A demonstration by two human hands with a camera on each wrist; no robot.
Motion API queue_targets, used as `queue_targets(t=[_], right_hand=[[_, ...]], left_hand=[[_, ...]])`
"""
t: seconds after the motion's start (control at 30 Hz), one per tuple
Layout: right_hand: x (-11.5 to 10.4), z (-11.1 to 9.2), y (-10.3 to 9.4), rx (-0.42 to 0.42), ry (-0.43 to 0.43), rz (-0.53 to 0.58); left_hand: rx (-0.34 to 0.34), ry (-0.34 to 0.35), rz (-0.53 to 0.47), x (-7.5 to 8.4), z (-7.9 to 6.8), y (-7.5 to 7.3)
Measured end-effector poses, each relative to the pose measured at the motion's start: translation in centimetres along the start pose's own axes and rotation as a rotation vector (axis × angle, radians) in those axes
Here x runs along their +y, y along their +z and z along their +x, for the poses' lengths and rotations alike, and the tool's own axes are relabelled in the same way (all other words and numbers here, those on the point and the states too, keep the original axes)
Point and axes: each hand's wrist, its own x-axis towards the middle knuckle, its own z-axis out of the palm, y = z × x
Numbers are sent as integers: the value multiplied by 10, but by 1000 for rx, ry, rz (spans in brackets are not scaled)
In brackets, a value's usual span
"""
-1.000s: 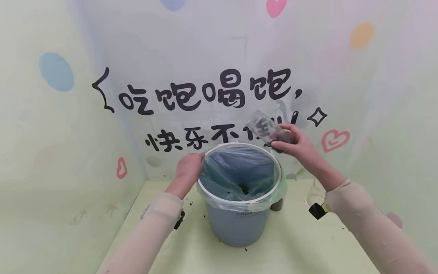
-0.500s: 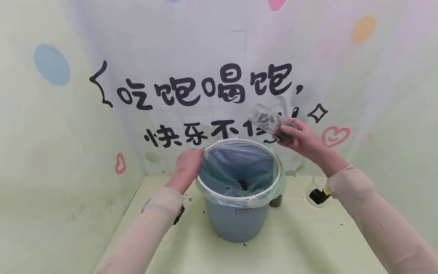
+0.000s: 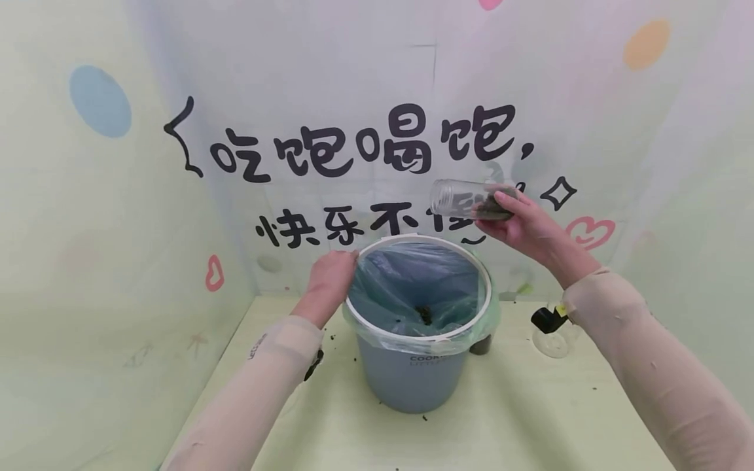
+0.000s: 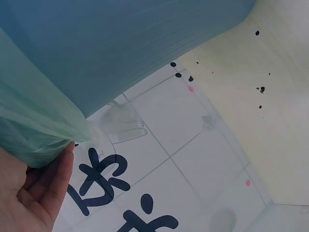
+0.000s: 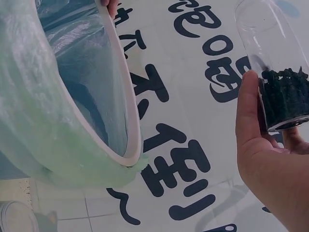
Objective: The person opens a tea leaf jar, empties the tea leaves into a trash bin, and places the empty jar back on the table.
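In the head view my right hand point(image 3: 521, 222) grips a clear jar point(image 3: 456, 198) round its lower end. The jar lies nearly level above the right side of the bin, its uncovered mouth pointing left. Dark, crumbly bits like tea leaves point(image 5: 285, 94) fill its lower part in the right wrist view. My left hand point(image 3: 331, 278) holds the left rim of a blue-grey trash bin point(image 3: 409, 386). Its fingers pinch the green bag point(image 4: 43, 130) folded over that rim. Inside the lined bin rests a small clump of dark bits point(image 3: 423, 315).
A clear glass container point(image 3: 554, 343) stands on the table point(image 3: 501, 425) to the right, partly behind my right wrist's black camera. A dark cylindrical object point(image 3: 482, 345) shows behind the bin. Dark crumbs lie scattered around the bin. A lettered wall point(image 3: 330, 85) closes off the back.
My right hand has tipped the jar from slanting upward to nearly level, mouth to the left. The dark bits have spread along its lower side. My left hand keeps its hold on the rim.
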Motion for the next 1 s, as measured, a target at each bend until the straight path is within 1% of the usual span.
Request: queue_targets(t=[0.2, 0.5, 0.7, 0.87, 1.0], right_hand=[[-1, -1, 3, 26, 9, -34], [0, -7, 3, 68, 7, 1], [2, -10, -1, 78, 14, 45], [3, -10, -2, 89, 21, -5], [3, -10, -1, 104, 21, -6]], left_hand=[[1, 1, -6, 0, 0, -1], [-1, -26, -18, 0, 2, 0], [0, -27, 3, 0, 2, 3], [8, -25, 9, -1, 2, 4], [12, -30, 6, -1, 2, 3]])
